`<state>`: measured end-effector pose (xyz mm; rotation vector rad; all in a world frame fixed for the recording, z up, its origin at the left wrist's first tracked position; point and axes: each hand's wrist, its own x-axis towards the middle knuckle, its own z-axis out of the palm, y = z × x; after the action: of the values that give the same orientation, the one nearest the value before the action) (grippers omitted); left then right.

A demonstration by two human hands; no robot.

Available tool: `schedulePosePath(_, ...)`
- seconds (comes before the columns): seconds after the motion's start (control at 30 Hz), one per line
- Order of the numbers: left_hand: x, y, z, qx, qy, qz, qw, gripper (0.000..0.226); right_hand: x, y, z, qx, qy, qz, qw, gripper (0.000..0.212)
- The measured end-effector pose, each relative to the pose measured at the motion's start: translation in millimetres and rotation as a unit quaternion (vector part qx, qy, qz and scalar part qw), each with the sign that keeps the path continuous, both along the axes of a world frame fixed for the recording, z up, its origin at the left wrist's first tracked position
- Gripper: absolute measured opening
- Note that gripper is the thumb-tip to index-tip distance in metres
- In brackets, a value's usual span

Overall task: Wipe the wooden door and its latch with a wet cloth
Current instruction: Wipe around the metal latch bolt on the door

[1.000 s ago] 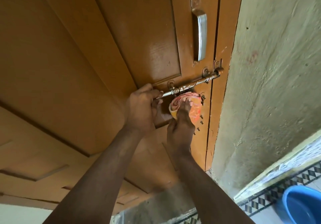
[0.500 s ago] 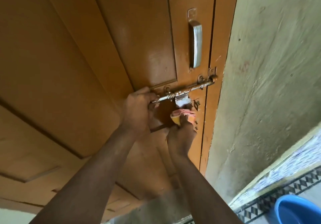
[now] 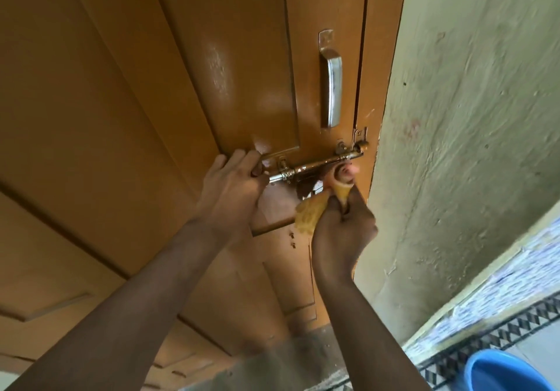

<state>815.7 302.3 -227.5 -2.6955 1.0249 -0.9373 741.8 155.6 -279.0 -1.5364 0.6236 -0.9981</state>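
Observation:
The brown wooden door (image 3: 151, 102) fills the left and middle of the head view. Its metal sliding latch (image 3: 318, 164) runs across the door's right edge into the frame. My left hand (image 3: 233, 187) grips the latch's left end. My right hand (image 3: 342, 230) is closed on a yellow and pink cloth (image 3: 312, 211). The cloth's upper end is pressed up under the right part of the latch bolt. A wet sheen shows on the door panel above the latch.
A metal pull handle (image 3: 331, 87) is fixed above the latch. A rough pale plaster wall (image 3: 469, 133) stands right of the door frame. A blue basin (image 3: 506, 372) sits on the patterned tiled floor (image 3: 485, 345) at the bottom right.
My right hand has moved the cloth right and up, from the door face below the latch to under the bolt's right end. My left hand still holds the latch's left end.

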Motion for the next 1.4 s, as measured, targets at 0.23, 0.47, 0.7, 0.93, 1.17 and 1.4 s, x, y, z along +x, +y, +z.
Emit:
schedulePosePath(0.23,3.2,10.9,1.0,0.006,-0.022,-0.056,0.998,0.022,39.8,-9.1,-9.7,-0.335,0.026,0.159,0.929,0.063)
schedulePosePath(0.47,20.4,22.6,-11.8,-0.019,-0.011,-0.138,0.990,0.016,42.3,-56.4,-25.6,-0.489,0.081,0.091,0.864,0.069)
schedulePosePath(0.7,25.5,22.9,-14.7,-0.034,-0.003,-0.153,0.988,0.026,41.8,-42.7,-39.3,-0.510,0.000,0.174,0.842,0.066)
schedulePosePath(0.93,29.4,21.6,-24.2,-0.064,-0.014,-0.150,0.987,0.026,40.8,3.0,-54.9,-0.408,-0.008,0.146,0.901,0.063)
schedulePosePath(1.17,34.8,30.5,-34.3,0.004,-0.144,-0.168,0.975,0.030,34.4,-14.5,-124.9,-0.471,0.053,0.164,0.865,0.074)
schedulePosePath(1.4,42.2,35.3,-42.5,0.022,-0.195,-0.172,0.965,0.032,37.5,13.6,-98.1,-0.305,-0.043,0.107,0.945,0.059)
